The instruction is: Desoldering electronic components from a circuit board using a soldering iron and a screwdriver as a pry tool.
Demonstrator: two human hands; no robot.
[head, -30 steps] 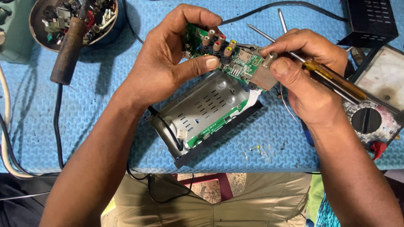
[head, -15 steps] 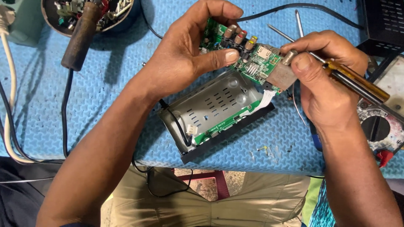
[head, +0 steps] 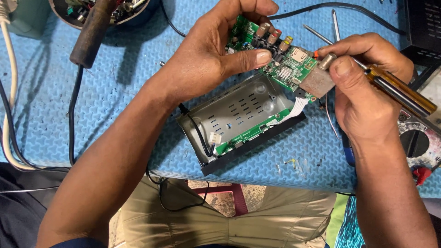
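My left hand (head: 209, 55) grips a green circuit board (head: 285, 64) with round coloured sockets, thumb across its top, holding it tilted above an open metal case (head: 239, 117). My right hand (head: 363, 87) pinches the board's square metal can (head: 318, 82) at its right end and also holds a screwdriver with an amber handle (head: 399, 92) under the fingers. A white ribbon cable (head: 296, 108) runs from the board down to a narrow green strip board (head: 250, 133) along the case's black front panel.
The case lies on a blue textured mat (head: 92, 115). A soldering iron with a dark handle (head: 92, 32) lies top left beside a bowl of parts (head: 133, 9). A multimeter (head: 420, 142) sits at the right, a black box (head: 422, 27) top right, tweezers (head: 334, 23) behind the board.
The view has shifted, so everything sits slightly higher and farther right in the frame. Both hands keep their grip on the board above the case.
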